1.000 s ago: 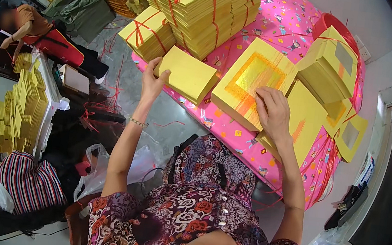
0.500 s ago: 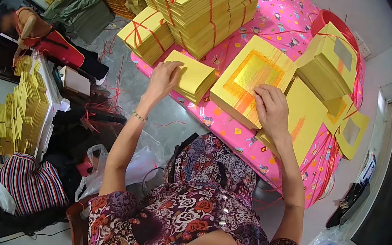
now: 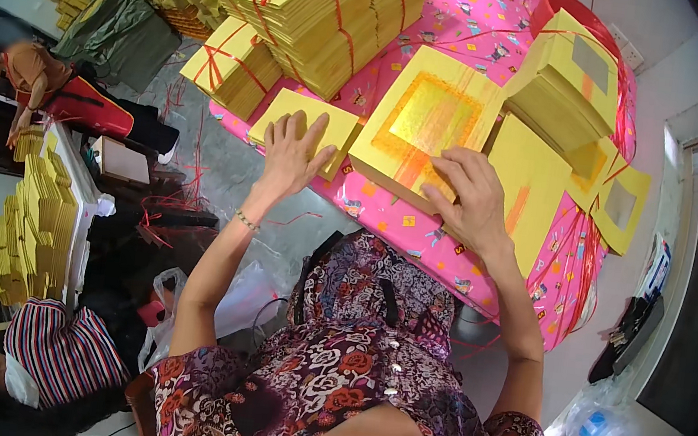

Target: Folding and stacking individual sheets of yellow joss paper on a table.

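My left hand (image 3: 294,152) lies with spread fingers on a short stack of folded yellow paper (image 3: 338,129) near the table's front edge. To its right is a thick stack of yellow paper sheets (image 3: 439,124), whose top sheet carries an orange-bordered gold square with orange streaks. My right hand (image 3: 472,191) rests at that stack's near right corner, fingers apart and slightly bent; nothing shows between them. Beside it, partly behind my right wrist, lies another pile of yellow sheets (image 3: 537,180).
Red-tied yellow bundles (image 3: 321,23) are piled at the back left of the pink patterned table cover (image 3: 469,24). A taller yellow stack (image 3: 561,87) and a red basin (image 3: 571,6) stand at the back right. Red strings (image 3: 583,264) hang at the right. Two people work at left.
My left hand has flattened and spread over the short folded stack. My right hand's fingers have opened wider near the thick stack's corner. The whole view has shifted slightly.
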Demonstrator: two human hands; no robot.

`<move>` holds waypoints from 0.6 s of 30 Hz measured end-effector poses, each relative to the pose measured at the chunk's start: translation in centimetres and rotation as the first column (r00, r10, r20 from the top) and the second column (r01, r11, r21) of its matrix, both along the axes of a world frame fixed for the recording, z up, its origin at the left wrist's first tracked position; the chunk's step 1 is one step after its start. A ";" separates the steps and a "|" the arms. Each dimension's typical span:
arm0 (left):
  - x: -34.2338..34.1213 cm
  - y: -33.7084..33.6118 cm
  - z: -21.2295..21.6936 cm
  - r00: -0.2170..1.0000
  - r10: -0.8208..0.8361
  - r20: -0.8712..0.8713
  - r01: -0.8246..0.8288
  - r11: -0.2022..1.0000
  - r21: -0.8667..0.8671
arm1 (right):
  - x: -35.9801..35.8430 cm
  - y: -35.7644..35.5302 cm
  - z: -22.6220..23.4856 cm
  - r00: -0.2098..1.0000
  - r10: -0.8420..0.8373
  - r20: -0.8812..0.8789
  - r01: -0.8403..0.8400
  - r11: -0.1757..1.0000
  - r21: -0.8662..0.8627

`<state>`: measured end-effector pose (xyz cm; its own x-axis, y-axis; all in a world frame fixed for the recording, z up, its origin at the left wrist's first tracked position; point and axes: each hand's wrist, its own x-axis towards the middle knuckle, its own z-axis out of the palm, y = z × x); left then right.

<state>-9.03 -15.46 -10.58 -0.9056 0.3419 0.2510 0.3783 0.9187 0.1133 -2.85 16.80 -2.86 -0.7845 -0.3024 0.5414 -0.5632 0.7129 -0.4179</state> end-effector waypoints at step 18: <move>0.6 4.2 7.5 0.893 -0.448 0.047 0.359 0.770 0.527 | 1.1 0.0 -1.2 0.987 0.075 0.145 -0.041 0.974 -0.225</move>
